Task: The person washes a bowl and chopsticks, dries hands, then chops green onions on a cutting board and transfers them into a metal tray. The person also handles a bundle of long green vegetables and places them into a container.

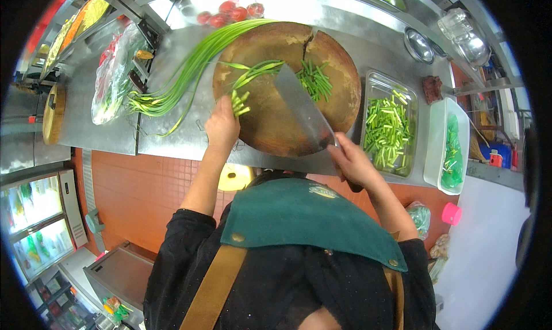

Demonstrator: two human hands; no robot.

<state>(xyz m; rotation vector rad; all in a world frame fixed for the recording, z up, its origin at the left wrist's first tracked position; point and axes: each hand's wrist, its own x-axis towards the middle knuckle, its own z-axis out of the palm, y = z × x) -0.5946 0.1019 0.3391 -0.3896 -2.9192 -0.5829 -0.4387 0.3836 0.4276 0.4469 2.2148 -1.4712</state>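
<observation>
A round wooden chopping block [267,127] with a crack at its far edge lies before me. My left hand [223,122] holds a small bunch of pale green stalk pieces [239,103] at the block's left rim. In my right hand [351,159] is the handle of a cleaver [304,108], its broad blade slanting over the block. A few long garlic chives or similar stalks [258,73] lie left of the blade's tip, and cut green lengths [315,80] sit in a pile to its right. A large bundle of long green stalks [189,73] curves along the block's left side.
Right of the block stands a steel tray [413,127] of cut green pieces, then a white plastic bin [433,157] holding a green bag. Bagged tomatoes [233,14] lie behind, a bag of vegetables [116,75] at left. The steel counter's [168,146] front edge runs before me.
</observation>
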